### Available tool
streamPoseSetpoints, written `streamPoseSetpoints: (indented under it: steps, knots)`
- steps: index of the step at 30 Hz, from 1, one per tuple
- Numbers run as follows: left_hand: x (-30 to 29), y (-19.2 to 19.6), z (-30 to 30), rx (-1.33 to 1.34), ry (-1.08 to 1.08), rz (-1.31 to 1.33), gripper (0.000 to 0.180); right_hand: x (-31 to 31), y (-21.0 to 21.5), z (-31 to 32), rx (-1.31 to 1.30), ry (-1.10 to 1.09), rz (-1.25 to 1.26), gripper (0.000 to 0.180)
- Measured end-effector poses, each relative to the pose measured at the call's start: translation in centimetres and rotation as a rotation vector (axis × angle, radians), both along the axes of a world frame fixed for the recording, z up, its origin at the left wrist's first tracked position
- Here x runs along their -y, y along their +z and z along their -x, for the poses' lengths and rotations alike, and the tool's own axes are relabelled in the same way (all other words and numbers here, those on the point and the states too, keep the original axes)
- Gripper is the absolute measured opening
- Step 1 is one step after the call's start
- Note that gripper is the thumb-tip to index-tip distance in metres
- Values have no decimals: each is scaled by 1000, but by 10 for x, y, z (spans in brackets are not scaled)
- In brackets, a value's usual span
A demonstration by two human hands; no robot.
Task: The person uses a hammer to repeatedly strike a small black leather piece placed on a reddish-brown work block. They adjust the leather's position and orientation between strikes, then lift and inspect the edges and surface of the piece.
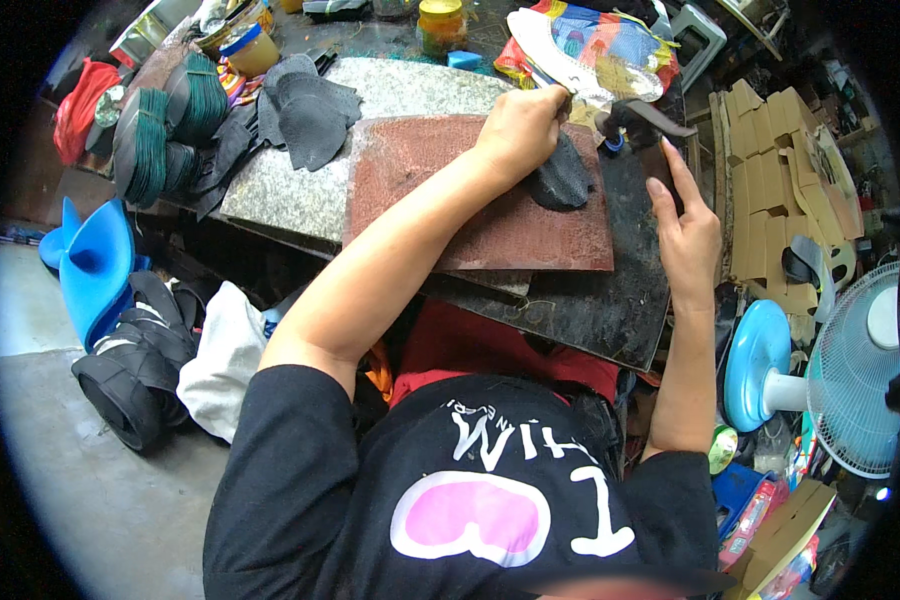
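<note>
I find the black worktable (620,320) bearing a pale speckled board (280,200) and, overlapping it, a reddish-brown textured board (400,160); grey cut pieces (315,115) lie piled at left; my left hand (525,130) is clenched above the reddish-brown board, contents hidden; my right hand (688,235) is unclenched, index finger extended near a dark curved strip (660,117), contact undetermined; the dark textured piece (562,182) lies on the reddish-brown board, just below the left hand; I judge the step in hand to be working these pieces; the next move calls for steadying the piece and controlling the strip.
</note>
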State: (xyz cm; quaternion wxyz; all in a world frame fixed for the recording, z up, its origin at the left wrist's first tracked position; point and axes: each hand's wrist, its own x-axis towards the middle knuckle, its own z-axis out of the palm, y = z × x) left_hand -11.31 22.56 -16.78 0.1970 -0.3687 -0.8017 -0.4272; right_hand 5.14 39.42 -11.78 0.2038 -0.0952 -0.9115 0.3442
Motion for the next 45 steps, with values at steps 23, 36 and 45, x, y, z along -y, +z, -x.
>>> streamPoseSetpoints:
  steps: [23,36,45]
  knots:
    - [-2,-5,0,-58,-38,-28,13,29,83,-21,-794,120,209,32]
    - [-4,-18,11,401,52,-360,15,2,-25,-17,-3,66,-236,43]
    - [-2,-19,13,590,-49,-386,15,-6,-26,-16,93,58,-92,44]
